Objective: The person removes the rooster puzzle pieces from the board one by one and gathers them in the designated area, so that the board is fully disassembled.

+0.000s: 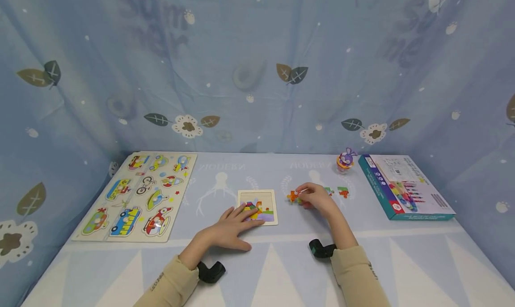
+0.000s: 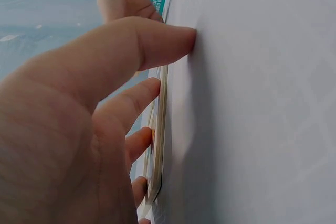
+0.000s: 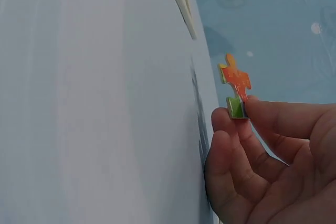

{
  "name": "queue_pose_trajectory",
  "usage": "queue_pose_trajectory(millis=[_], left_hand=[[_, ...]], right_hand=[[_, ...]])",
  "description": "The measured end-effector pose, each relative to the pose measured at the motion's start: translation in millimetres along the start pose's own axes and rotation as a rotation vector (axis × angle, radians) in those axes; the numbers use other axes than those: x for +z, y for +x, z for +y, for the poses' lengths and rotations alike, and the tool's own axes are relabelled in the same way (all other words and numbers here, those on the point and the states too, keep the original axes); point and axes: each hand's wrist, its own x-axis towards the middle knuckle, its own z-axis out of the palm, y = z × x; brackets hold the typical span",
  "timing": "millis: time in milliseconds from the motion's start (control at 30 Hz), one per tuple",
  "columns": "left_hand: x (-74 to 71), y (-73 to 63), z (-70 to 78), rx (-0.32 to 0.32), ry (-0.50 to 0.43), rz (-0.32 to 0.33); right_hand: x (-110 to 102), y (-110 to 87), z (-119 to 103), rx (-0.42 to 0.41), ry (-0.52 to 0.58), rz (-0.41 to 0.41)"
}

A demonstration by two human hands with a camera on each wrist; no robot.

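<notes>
puzzle piece (image 3: 239,80): one, pinched by right hand (image 1: 317,199) | left hand (image 1: 231,229): fingers apart on one tray (image 1: 275,206) | loose pieces (image 1: 343,191): two visible

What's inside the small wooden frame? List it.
Colourful puzzle pieces sit in the lower part of the frame; bare backing shows above them. The left hand covers some of the lower left, so whatever lies beneath it cannot be seen.

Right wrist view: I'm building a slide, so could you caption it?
A right hand pinches an orange-and-green puzzle piece before a patterned blue curtain.
</notes>
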Motion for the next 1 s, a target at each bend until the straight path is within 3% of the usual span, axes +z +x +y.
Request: queue_pose_trajectory(millis=[500,1000], left_hand=[[0.0,0.4,0.7,-0.002,-0.022,0.000],[-0.2,-0.7,0.0,0.000,-0.025,-0.001]], right_hand=[[-39,-14.5,14,0.008,-0.003,0.033],[-70,-22.1,23,0.067,-0.030,0.175]])
